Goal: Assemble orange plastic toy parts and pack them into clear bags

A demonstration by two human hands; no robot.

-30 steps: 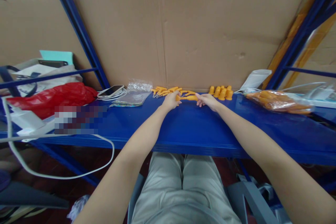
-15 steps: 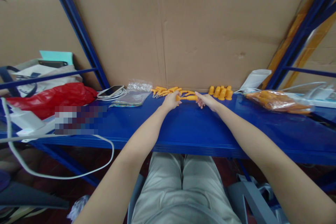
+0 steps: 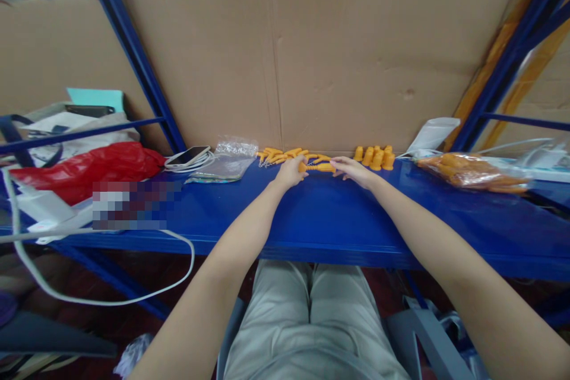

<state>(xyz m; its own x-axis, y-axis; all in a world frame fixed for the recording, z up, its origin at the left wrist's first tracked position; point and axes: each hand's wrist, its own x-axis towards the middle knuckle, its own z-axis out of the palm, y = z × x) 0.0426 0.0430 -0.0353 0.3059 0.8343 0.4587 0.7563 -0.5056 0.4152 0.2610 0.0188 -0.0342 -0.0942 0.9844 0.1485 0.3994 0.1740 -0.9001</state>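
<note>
My left hand (image 3: 290, 171) is closed around one end of a long orange plastic piece (image 3: 319, 167) that lies across the blue shelf (image 3: 312, 219) near the cardboard back wall. My right hand (image 3: 351, 168) pinches its other end with the fingers curled. Just behind the hands lies a loose heap of small orange parts (image 3: 285, 155). To the right of it stands a cluster of upright orange cone-shaped parts (image 3: 376, 157).
A clear plastic bag (image 3: 227, 160) and a phone on coiled white cable (image 3: 189, 156) lie left of the heap. A red bag (image 3: 89, 169) and a white charger cable (image 3: 102, 297) are at far left. A bag of orange parts (image 3: 472, 172) lies at right.
My right hand's fingers have shifted slightly over the end of the orange piece. The left hand and the piece stay in place.
</note>
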